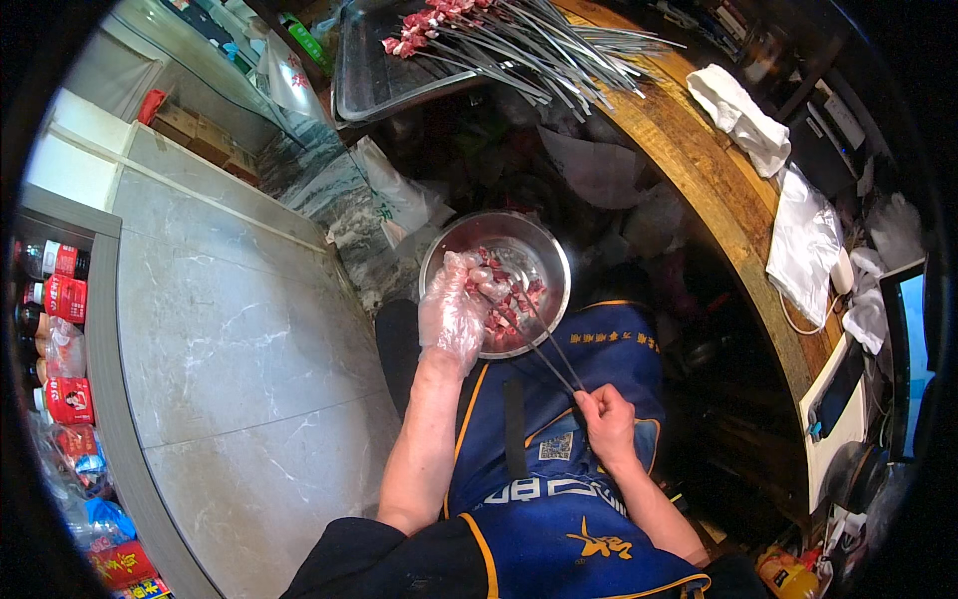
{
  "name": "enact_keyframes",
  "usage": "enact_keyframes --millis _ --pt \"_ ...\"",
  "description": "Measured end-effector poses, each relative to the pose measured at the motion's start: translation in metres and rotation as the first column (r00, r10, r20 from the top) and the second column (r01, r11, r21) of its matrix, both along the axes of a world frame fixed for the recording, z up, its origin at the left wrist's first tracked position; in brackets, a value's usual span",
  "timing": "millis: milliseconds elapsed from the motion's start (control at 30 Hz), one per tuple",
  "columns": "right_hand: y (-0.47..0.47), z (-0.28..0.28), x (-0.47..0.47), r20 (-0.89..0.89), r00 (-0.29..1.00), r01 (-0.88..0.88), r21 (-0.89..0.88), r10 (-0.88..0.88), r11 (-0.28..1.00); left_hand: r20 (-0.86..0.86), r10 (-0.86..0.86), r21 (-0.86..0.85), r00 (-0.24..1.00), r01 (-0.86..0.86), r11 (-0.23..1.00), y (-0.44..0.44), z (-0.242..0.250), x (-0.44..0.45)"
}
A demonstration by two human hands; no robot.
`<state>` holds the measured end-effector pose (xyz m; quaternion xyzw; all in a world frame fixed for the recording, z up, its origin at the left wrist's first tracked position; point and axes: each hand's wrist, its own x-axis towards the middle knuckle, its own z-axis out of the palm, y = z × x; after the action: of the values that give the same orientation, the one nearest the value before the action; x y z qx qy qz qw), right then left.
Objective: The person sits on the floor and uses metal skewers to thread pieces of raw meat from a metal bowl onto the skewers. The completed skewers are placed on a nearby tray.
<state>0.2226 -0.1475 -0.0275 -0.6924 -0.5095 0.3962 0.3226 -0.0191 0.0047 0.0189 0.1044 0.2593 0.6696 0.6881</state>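
A round stainless steel bowl point(557, 258) rests at my lap, with small pieces of raw red and white meat point(503, 322) in it. My left hand point(453, 311), in a clear plastic glove, reaches over the bowl's left rim. Its curled fingers are on a piece of meat beside a skewer tip; the fingers partly hide the contact. Bare and closed, my right hand point(608, 423) grips the near ends of two thin metal skewers point(550, 367) over my blue apron point(494, 442). The skewers spread apart towards the bowl, their far ends among the meat.
Ahead, a dark metal tray point(374, 90) carries loaded meat skewers point(426, 26), their bare ends over a curved wooden counter point(718, 187). White cloth point(741, 120), a plastic bag point(804, 239) and a phone point(838, 393) lie on the right. Bottles point(67, 299) line a left shelf.
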Motion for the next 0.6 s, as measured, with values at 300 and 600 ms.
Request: enact_keyframes --millis 300,600 --pt "0.0 0.008 -0.003 0.02 1.0 0.021 -0.027 -0.02 0.999 -0.017 0.015 0.01 1.0 -0.015 1.0 -0.005 0.006 0.009" --pt "-0.01 0.011 -0.011 -0.015 0.998 0.066 -0.053 -0.067 0.996 -0.021 0.213 0.003 0.977 -0.213 0.977 -0.009 0.007 0.035"
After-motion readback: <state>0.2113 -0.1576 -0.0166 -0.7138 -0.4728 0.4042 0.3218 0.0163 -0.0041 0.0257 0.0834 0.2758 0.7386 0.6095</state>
